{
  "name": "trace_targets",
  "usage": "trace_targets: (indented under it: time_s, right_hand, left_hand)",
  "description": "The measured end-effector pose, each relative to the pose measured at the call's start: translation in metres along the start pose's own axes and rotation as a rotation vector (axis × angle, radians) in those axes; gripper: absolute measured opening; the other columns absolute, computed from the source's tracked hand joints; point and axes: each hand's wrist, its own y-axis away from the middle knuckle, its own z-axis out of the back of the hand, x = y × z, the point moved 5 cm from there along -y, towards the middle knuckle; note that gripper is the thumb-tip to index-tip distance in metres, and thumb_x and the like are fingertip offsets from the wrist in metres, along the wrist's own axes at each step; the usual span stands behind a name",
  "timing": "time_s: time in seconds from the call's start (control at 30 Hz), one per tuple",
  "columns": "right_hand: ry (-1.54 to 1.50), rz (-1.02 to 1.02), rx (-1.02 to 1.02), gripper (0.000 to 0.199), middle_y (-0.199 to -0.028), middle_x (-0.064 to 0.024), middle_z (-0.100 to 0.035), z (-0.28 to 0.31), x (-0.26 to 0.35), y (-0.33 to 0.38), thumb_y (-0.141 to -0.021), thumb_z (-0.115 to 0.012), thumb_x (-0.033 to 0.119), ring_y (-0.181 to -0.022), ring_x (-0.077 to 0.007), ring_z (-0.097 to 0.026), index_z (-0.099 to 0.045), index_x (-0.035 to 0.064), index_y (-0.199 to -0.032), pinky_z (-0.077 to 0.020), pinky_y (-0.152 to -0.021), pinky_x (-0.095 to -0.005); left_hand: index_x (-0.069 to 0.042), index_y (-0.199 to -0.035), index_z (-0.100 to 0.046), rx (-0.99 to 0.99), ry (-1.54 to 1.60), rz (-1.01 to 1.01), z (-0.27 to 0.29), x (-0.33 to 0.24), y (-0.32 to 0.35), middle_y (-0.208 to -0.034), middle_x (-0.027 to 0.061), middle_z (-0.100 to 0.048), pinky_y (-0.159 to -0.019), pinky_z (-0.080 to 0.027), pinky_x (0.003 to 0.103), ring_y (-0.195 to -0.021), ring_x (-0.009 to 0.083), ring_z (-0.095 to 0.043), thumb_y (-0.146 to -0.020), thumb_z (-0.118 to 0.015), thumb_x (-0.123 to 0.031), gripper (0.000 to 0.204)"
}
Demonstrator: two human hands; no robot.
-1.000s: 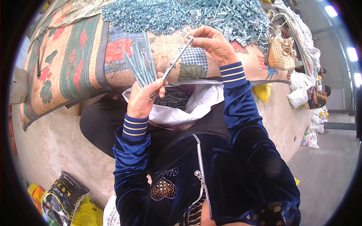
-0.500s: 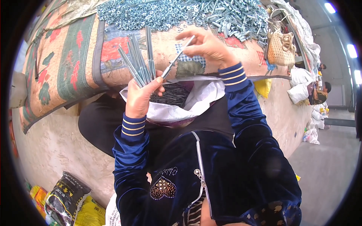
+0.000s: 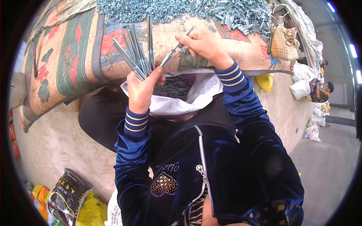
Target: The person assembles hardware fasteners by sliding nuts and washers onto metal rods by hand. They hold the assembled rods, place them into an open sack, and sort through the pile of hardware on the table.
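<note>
My left hand [image 3: 141, 88] is closed round a fanned bundle of long silvery metal rods [image 3: 136, 51], their free ends pointing up and away. Between its thumb and forefinger one separate rod [image 3: 166, 58] slants up to the right, with a thicker part along its length. My right hand [image 3: 203, 47] pinches this same rod around its middle, fingers curled; the thin tip sticks out above them. Below the hands an open white sack [image 3: 205, 94] in my lap holds many dark rods [image 3: 173, 88].
On the quilt-covered surface [image 3: 77, 49] ahead lie heaps of nuts and washers [image 3: 147, 9] and short metal tubes [image 3: 245, 17]. A woven basket [image 3: 283, 43] stands at the right. Bags [image 3: 69, 196] lie at lower left. Another person [image 3: 322, 93] sits far right.
My right hand's raised fingers have come down and curled onto the slanted rod. The heaps and basket sit slightly higher in the view.
</note>
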Motion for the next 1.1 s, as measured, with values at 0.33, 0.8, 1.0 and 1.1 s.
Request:
trace_targets:
  time_s: [0.33,0.8,1.0,1.1]
  right_hand:
    - [-0.242,0.436,-0.242,0.031,-0.07,-0.0043,-0.065,0.0,0.007,0.003,-0.088,-0.062,0.028,-0.062,-0.0076,-0.059,-0.067,-0.002,-0.094,-0.0445,-0.061,-0.0201]
    - [-0.491,0.307,0.062,0.031,-0.081,-0.0041,-0.067,-0.024,0.0,0.013,-0.082,-0.069,0.025,-0.068,-0.0083,-0.058,-0.066,-0.0016,-0.096,-0.0462,-0.058,-0.0225]
    - [-0.004,0.244,0.118,0.027,-0.074,-0.0003,-0.062,-0.023,-0.009,0.014,-0.081,-0.068,0.024,-0.063,-0.0068,-0.054,-0.067,0.0002,-0.095,-0.0426,-0.056,-0.0221]
    - [0.208,0.538,0.059,0.027,-0.074,-0.0132,-0.066,0.025,-0.002,0.02,-0.075,-0.069,0.028,-0.07,-0.021,-0.065,-0.068,0.0026,-0.085,-0.0498,-0.064,-0.0297]
  left_hand:
    - [0.007,-0.098,-0.062,-0.012,0.054,0.009,-0.002,0.003,-0.001,-0.074,0.0082,-0.064,-0.056,-0.051,0.024,-0.061,0.0134,-0.061,-0.083,-0.064,-0.002,0.017]
    - [0.005,-0.097,-0.062,0.02,0.097,0.038,-0.005,0.006,-0.002,-0.074,0.0075,-0.064,-0.056,-0.052,0.025,-0.059,0.0128,-0.06,-0.083,-0.066,-0.006,0.018]
    - [0.003,-0.092,-0.064,0.043,-0.147,0.13,-0.007,0.013,-0.001,-0.072,0.0064,-0.064,-0.052,-0.046,0.022,-0.057,0.0107,-0.058,-0.085,-0.063,-0.012,0.016]
    - [0.001,-0.088,-0.063,0.056,-0.13,0.243,0.005,0.025,0.0,-0.072,0.0065,-0.064,-0.049,-0.045,0.023,-0.056,0.0108,-0.058,-0.085,-0.064,-0.017,0.018]
